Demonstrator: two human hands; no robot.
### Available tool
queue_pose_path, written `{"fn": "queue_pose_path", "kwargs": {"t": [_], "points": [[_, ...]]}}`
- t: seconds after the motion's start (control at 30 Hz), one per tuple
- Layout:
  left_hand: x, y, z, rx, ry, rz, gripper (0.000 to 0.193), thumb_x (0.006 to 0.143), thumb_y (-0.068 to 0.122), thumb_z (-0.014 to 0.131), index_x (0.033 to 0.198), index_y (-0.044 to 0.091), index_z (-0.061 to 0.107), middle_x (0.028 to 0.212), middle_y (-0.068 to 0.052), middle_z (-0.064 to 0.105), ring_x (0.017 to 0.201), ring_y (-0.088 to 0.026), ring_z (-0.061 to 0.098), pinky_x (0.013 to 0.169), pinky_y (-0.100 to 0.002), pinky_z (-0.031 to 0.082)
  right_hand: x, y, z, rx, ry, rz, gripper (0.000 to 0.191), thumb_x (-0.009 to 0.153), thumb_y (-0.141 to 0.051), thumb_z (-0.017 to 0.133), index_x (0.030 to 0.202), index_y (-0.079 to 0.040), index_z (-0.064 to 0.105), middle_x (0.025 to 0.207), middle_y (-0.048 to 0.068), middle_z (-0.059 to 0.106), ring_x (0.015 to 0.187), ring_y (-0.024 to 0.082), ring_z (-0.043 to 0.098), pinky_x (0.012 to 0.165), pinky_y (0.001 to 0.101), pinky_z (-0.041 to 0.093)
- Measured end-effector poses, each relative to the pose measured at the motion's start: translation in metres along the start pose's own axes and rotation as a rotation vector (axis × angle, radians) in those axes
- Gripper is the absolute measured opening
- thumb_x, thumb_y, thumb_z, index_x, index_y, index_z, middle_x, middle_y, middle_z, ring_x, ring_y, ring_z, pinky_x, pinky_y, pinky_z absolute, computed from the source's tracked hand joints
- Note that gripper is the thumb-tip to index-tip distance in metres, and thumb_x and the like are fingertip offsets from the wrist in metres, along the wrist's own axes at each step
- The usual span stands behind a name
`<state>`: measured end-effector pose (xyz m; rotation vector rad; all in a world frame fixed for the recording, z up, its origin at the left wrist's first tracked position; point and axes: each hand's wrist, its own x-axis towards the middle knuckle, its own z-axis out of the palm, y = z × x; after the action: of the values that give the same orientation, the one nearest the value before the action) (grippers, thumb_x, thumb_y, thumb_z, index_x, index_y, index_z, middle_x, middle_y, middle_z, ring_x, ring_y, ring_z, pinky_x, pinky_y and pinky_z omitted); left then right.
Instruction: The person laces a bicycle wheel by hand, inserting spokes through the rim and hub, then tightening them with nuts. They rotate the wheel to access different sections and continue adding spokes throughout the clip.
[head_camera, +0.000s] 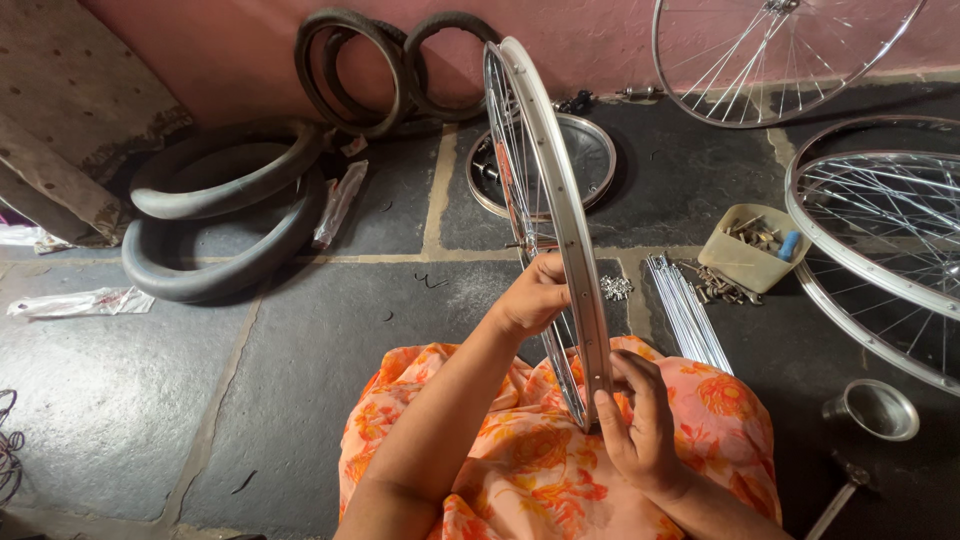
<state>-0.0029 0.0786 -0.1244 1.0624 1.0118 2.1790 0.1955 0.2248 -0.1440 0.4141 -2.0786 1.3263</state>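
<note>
Right hand (640, 425) fingers (628, 385) against rim (560, 200)

I hold a silver bicycle rim (560, 200) upright on edge over my lap, its spokes on the left side. My left hand (532, 297) closes its grip on the rim's left face at mid height, and my right hand (640, 425) pinches the near lower edge with fingers curled round it. On the dark stone floor (300, 380), far left, lie black tyres (220, 220). Right of the rim lies a bundle of loose spokes (688, 315), then a small beige tray (752, 248) of small parts, then spoked wheels (880, 240). A steel cup (878, 408) stands near right.
</note>
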Motion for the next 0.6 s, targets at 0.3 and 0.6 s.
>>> {"fn": "queue_pose_path", "kwargs": {"t": [0.3,0.6], "points": [[-0.0002,-0.0029,-0.0008,-0.044,0.031,-0.002,0.017,0.095,0.021,0.078,0.106,0.009,0.072,0.097,0.000,0.072,0.091,-0.011,0.067,0.085,-0.030,0.055,-0.0032,0.0010,0.0006,-0.020,0.004,0.004,0.050,0.095,-0.005,0.062,0.142,0.001,0.045,0.121,0.013,0.056,0.101,0.019,0.061,0.088,0.0310,0.053],[-0.0011,-0.0025,0.0003,-0.027,0.046,-0.028,0.021,0.102,0.026,0.074,0.106,0.005,0.075,0.094,-0.001,0.071,0.087,-0.011,0.065,0.081,-0.029,0.053,-0.0044,0.0029,0.0011,-0.010,-0.007,0.000,0.050,0.095,-0.004,0.061,0.142,0.001,0.046,0.122,0.013,0.055,0.100,0.018,0.062,0.087,0.0305,0.053]]}}
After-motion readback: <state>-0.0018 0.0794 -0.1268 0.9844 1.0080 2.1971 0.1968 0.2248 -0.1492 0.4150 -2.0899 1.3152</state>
